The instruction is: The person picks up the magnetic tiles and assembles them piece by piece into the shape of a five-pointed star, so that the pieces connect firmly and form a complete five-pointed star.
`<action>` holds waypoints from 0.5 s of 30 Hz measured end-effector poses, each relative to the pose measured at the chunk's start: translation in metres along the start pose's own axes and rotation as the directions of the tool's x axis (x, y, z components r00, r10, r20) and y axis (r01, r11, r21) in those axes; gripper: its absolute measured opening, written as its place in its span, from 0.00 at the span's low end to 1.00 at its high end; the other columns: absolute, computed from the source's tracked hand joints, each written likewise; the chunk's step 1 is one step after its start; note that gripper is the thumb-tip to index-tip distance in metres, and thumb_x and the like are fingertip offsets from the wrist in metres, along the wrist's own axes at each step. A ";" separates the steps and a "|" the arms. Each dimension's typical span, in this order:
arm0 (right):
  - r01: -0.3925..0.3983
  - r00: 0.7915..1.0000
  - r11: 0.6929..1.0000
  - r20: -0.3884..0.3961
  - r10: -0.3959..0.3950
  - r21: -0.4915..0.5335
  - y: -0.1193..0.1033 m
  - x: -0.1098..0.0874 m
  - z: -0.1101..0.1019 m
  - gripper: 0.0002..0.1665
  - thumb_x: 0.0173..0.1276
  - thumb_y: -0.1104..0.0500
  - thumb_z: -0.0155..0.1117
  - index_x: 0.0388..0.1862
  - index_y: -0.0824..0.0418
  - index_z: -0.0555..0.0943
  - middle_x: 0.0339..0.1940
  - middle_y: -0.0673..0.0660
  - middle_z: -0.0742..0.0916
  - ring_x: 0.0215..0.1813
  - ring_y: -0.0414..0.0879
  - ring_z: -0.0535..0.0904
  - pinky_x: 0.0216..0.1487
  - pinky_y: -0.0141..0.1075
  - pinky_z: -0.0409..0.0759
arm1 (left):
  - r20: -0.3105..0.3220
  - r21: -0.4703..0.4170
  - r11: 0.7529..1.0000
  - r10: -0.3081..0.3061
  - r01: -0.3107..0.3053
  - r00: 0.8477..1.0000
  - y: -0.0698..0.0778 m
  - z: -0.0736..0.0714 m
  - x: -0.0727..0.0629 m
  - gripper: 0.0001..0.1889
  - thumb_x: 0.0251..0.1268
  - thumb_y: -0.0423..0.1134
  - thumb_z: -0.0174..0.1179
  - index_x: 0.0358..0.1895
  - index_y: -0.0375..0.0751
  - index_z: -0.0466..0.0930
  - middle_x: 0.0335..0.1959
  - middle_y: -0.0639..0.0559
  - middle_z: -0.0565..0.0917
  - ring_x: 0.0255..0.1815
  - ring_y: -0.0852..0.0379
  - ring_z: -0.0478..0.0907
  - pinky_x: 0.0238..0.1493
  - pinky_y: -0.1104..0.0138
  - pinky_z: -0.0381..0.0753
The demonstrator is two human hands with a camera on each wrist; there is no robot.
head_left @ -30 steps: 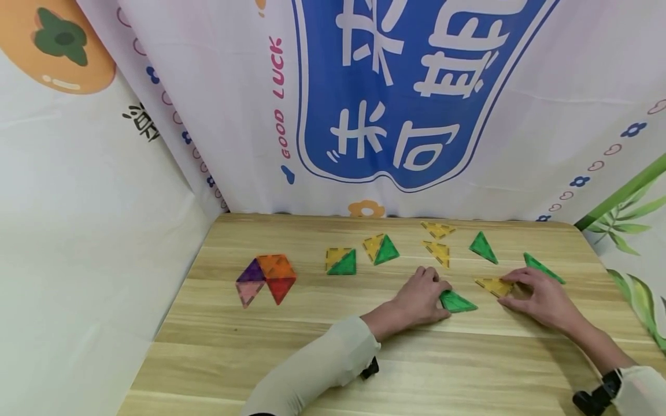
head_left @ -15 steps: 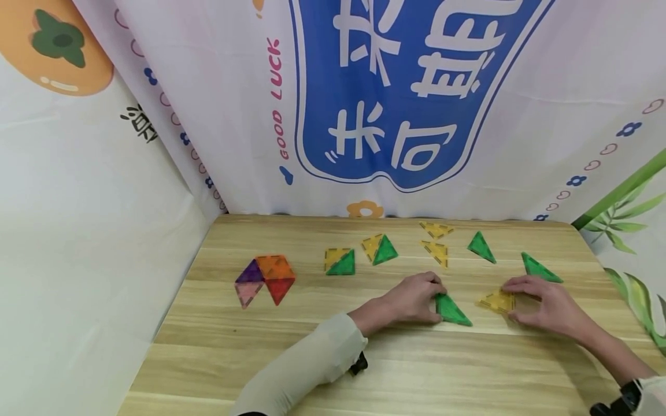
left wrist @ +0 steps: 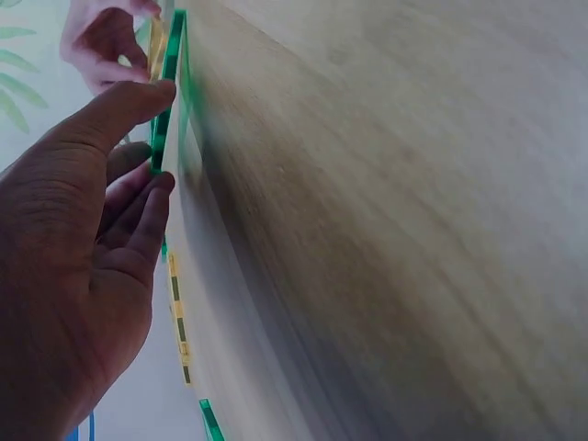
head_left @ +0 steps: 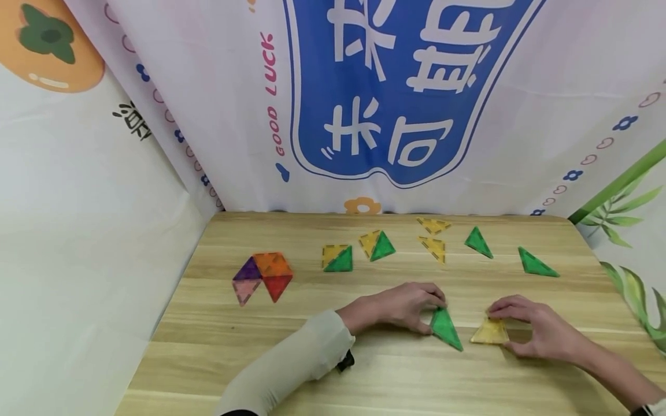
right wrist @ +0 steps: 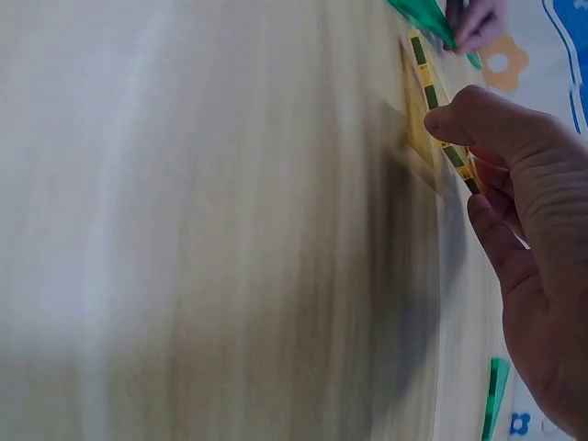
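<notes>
Between thumb and fingers my left hand (head_left: 403,306) pinches a green triangular magnetic tile (head_left: 446,329), whose long point slants toward the table's front. To its right, my right hand (head_left: 541,329) grips a yellow triangular magnetic tile (head_left: 490,331) by its edges. A narrow gap separates the two tiles. In the left wrist view the green tile (left wrist: 170,87) is seen edge-on, held at the fingertips. The right wrist view has the yellow tile (right wrist: 432,92) tilted a little off the wood, its dark magnet strips showing along the edge.
Two yellow-and-green squares (head_left: 337,258) made of paired triangles lie farther back. Loose yellow triangles (head_left: 433,248) and green triangles (head_left: 537,263) lie at the back right. A joined purple, orange, pink and red cluster (head_left: 273,266) sits on the left of the wooden table (head_left: 208,358).
Both hands have drawn their tiles toward the table's front. The green tile has turned so its point faces more toward the front, and the yellow tile has turned too.
</notes>
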State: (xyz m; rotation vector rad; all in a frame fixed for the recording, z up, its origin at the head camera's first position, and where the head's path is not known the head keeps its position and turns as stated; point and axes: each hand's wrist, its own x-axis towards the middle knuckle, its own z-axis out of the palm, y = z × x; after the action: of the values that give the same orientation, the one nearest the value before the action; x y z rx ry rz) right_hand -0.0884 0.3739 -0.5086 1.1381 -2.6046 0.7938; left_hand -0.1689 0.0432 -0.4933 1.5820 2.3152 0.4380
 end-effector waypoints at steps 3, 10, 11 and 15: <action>0.045 0.999 0.998 0.024 -0.046 0.041 -0.006 0.002 0.006 0.40 0.35 0.64 0.90 0.55 0.53 0.89 0.54 0.49 0.87 0.57 0.39 0.81 0.63 0.15 0.68 | 0.025 -0.001 0.999 0.033 -0.033 0.999 -0.001 0.000 -0.002 0.31 0.68 0.47 0.73 0.71 0.42 0.80 0.71 0.53 0.77 0.71 0.65 0.73 0.70 0.82 0.64; 0.081 0.992 0.995 0.091 -0.085 0.053 -0.014 0.005 0.015 0.40 0.40 0.64 0.89 0.57 0.51 0.88 0.58 0.48 0.85 0.58 0.40 0.81 0.65 0.14 0.66 | 0.084 -0.002 0.997 0.078 -0.078 0.993 0.002 0.000 0.001 0.30 0.68 0.46 0.72 0.72 0.43 0.79 0.72 0.53 0.77 0.72 0.65 0.71 0.71 0.82 0.62; 0.085 0.991 0.995 0.094 -0.090 0.056 -0.015 0.005 0.016 0.40 0.40 0.64 0.89 0.58 0.51 0.88 0.59 0.49 0.85 0.59 0.40 0.81 0.66 0.14 0.66 | 0.091 0.002 0.997 0.081 -0.081 0.993 0.003 0.000 0.001 0.30 0.68 0.47 0.72 0.72 0.43 0.80 0.72 0.53 0.77 0.72 0.65 0.71 0.72 0.81 0.62; 0.116 0.988 0.990 0.094 -0.124 0.080 -0.018 0.005 0.018 0.42 0.41 0.66 0.89 0.60 0.53 0.87 0.61 0.53 0.85 0.61 0.43 0.81 0.67 0.15 0.65 | 0.108 0.031 0.995 0.087 -0.090 0.990 0.005 0.001 0.001 0.30 0.69 0.49 0.72 0.71 0.44 0.80 0.72 0.55 0.77 0.74 0.64 0.70 0.73 0.79 0.62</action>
State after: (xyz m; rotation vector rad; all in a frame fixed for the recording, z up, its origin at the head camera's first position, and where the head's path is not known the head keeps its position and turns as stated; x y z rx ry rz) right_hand -0.0782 0.3507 -0.5140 1.3742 -2.5744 0.8345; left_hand -0.1643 0.0464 -0.4922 1.6872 2.1922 0.3261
